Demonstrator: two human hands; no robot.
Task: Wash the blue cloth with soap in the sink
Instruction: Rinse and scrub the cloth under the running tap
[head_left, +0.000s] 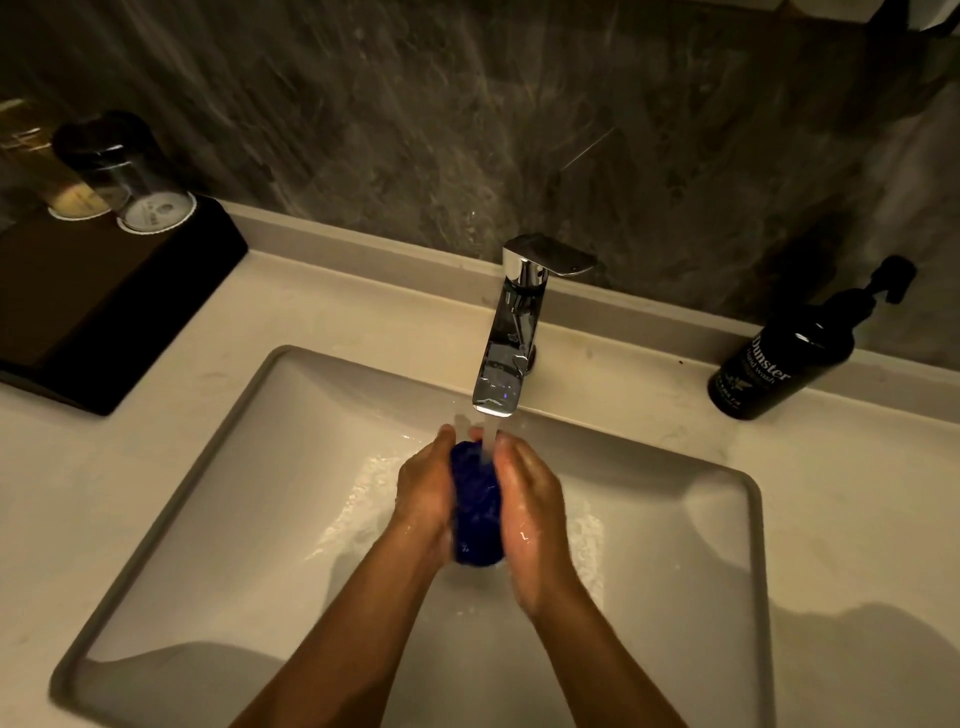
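- A white rectangular sink (249, 467) fills the middle and lower part of the frame, set into a pale countertop (363, 312).
- Two bare forearms reach up from the bottom edge and meet over the basin, just below centre.
- The blue cloth (475, 506) is bunched into a dark, wet, upright wad pressed between the two palms.
- The left hand (423, 491) sits on the left side of the wad, fingers closed around it with the fingertips up near the spout.
- The right hand (530, 512) presses on the right side, fingers held together and curled against the cloth; both hands are wet and shiny.
- A chrome faucet (511, 332) stands at the back rim, slightly right of centre, its spout reaching over the basin.
- A stream of water (488, 439) falls from the spout onto the top of the cloth, between the fingertips.
- Water ripples over the basin floor around and under the hands.
- At the right of the frame, a black pump bottle (779, 364) labelled as hand wash stands on the counter, well apart from the hands.
- At upper left, a dark tray (104, 312) holds two upturned glasses (130, 171) on paper coasters.
- A dark marbled wall (467, 130) fills the top of the frame.
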